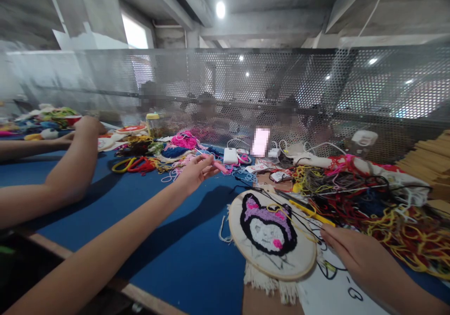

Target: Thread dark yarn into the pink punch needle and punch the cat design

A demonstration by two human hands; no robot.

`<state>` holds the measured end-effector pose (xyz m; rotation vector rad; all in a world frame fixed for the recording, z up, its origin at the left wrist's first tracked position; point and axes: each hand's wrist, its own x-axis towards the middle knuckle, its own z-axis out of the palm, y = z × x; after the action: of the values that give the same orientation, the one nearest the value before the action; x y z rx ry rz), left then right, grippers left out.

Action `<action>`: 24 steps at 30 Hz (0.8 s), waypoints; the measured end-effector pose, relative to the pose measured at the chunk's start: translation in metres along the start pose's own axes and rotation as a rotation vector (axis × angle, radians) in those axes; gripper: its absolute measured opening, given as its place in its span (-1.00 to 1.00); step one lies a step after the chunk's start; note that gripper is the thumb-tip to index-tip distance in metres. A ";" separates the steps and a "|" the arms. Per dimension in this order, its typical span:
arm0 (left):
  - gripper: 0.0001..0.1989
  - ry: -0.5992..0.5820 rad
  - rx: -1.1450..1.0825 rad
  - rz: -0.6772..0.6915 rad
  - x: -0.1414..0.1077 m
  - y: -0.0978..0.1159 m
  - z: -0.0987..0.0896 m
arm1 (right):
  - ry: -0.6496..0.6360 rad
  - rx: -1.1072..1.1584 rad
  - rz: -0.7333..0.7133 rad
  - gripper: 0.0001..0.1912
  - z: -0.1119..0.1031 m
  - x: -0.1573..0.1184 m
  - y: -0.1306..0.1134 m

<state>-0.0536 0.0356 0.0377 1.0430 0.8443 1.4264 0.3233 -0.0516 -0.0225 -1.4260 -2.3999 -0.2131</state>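
My left hand (197, 173) is raised over the blue table, fingers closed round a pink-handled needle tool (221, 167) with a thin metal tip. At the right, my right hand (351, 249) lies beside the embroidery hoop (307, 258), its fingertips together at a black yarn strand (298, 215) that runs across the hoop. The white cloth in the hoop bears a tufted cartoon face (267, 233) in black, purple, white and pink. Yellow-handled scissors (312, 212) lie just behind the hoop, near my right fingers.
Another person's arms (73, 174) reach over the table (158, 258) at the left. Yarn piles (411, 230) lie at the right and back. A phone (260, 142) and white power bank (230, 155) stand before the perforated screen. A drawn paper (337, 291) lies under the hoop.
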 end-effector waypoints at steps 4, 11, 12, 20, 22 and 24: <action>-0.78 0.008 -0.009 -0.022 0.000 -0.002 0.001 | -0.002 -0.017 -0.004 -0.64 0.000 -0.001 0.001; -0.81 -0.032 0.016 -0.036 -0.003 -0.004 0.005 | -0.003 -0.021 -0.001 -0.64 -0.001 -0.003 0.000; -0.81 -0.038 0.022 -0.036 -0.003 -0.004 0.006 | -0.003 -0.016 -0.002 -0.64 -0.001 -0.003 0.000; -0.81 -0.055 0.026 -0.033 -0.003 -0.003 0.006 | -0.003 0.014 0.009 -0.64 0.000 0.000 -0.001; -0.80 -0.040 0.018 -0.036 -0.003 -0.003 0.007 | -0.009 0.020 0.015 -0.65 0.000 0.000 -0.001; -0.78 -0.043 0.015 -0.036 -0.004 -0.003 0.007 | -0.006 0.022 0.012 -0.66 0.000 0.000 -0.001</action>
<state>-0.0456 0.0317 0.0365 1.0612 0.8403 1.3643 0.3223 -0.0528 -0.0221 -1.4335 -2.3902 -0.1793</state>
